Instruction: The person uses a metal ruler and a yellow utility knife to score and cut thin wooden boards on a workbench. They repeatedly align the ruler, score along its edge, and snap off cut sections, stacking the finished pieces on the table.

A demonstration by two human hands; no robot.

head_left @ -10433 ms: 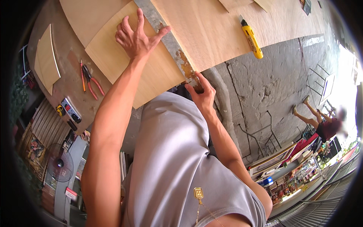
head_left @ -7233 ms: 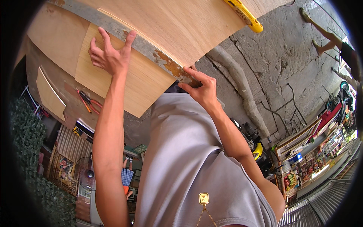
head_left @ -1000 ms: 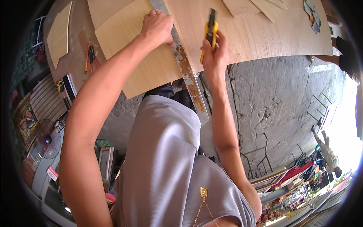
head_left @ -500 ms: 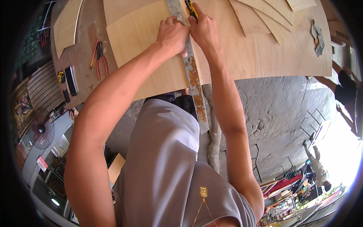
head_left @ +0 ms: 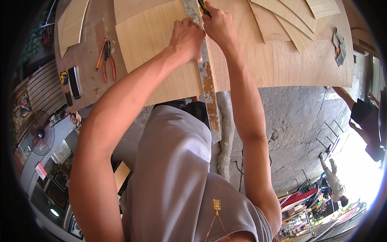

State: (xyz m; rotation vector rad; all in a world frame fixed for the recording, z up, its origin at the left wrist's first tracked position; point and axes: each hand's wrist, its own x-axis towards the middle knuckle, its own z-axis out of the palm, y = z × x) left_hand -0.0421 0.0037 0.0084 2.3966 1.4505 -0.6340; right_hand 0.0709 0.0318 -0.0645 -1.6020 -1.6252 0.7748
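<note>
L grip (head_left: 188,40) half-curled on 1 straightedge (head_left: 209,88), R grip (head_left: 220,25) clenched rd 1 cutter (head_left: 204,9), 1 pr pliers (head_left: 107,51)

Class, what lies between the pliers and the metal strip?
In the head view, a bare sliver of table, then a pale wood sheet lie between the pliers and metal strip; the left forearm crosses above the sheet.

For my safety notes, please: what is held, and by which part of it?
The right hand grips a yellow-and-black utility knife by its handle. The left hand rests on the metal strip, no grasp visible.
</note>
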